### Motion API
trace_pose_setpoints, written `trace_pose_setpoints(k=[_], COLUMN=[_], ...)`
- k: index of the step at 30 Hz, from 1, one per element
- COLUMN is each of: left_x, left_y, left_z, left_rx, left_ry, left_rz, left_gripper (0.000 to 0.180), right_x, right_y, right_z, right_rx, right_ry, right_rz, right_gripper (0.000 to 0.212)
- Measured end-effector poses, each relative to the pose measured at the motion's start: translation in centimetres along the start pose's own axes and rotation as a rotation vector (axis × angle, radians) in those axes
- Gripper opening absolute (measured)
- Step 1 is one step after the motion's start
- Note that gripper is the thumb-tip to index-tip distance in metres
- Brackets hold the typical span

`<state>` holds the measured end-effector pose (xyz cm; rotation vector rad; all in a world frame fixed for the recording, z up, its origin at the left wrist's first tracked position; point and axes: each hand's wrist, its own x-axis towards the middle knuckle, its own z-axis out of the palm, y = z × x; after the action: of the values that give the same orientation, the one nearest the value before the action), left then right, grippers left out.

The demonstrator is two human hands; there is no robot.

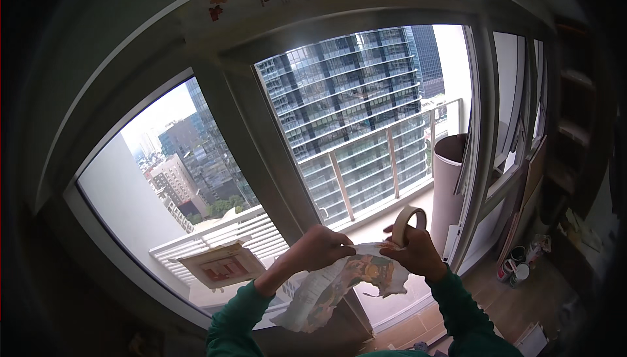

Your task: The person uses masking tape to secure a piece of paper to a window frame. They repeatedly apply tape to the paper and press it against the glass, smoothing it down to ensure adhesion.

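L hand [323, 247] is pinched on the top edge of a torn paper sheet [343, 286], pale w/ an orange & green print, which hangs down in mid-air in front of the door frame. R hand [419, 252] is clamped on a beige tape roll [400, 225] & also on the sheet's upper R end; the roll stands up above the knuckles (can't tell if a finger goes thru the ring). Hands are close but apart, w/ paper btwn them. Both sleeves are green. On the L window pane, nr the L forearm, there's a taped-up rectangular panel [222, 265] w/ a reddish patch. Beyond the opening: balcony railing [392, 161], a tall pinkish-grey cylinder [446, 190] at R, & a glass high-rise bldg [346, 89] behind. A few cans [519, 274] sit on the floor [486, 301], lower R, nr the wall.
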<state>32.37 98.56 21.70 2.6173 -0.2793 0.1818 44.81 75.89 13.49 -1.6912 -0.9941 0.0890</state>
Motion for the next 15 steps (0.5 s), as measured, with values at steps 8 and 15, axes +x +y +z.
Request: trace_pose_setpoints(k=[8,15], left_x=[-7.5,-9.6], left_y=[-5.3,-7.5], left_z=[5.7,3.8], left_rx=[-0.096,-0.223], left_ry=[0.022,0.287], left_rz=[-0.136,-0.319], left_gripper=[0.018,0.017], right_x=[-0.6,-1.9], right_y=[0.5,-0.4], right_z=[-1.5,-7.4], right_rx=[-0.027,-0.254], right_ry=[-0.131,-0.158], right_rz=[-0.024,-0.024], right_gripper=[0.033,0.035])
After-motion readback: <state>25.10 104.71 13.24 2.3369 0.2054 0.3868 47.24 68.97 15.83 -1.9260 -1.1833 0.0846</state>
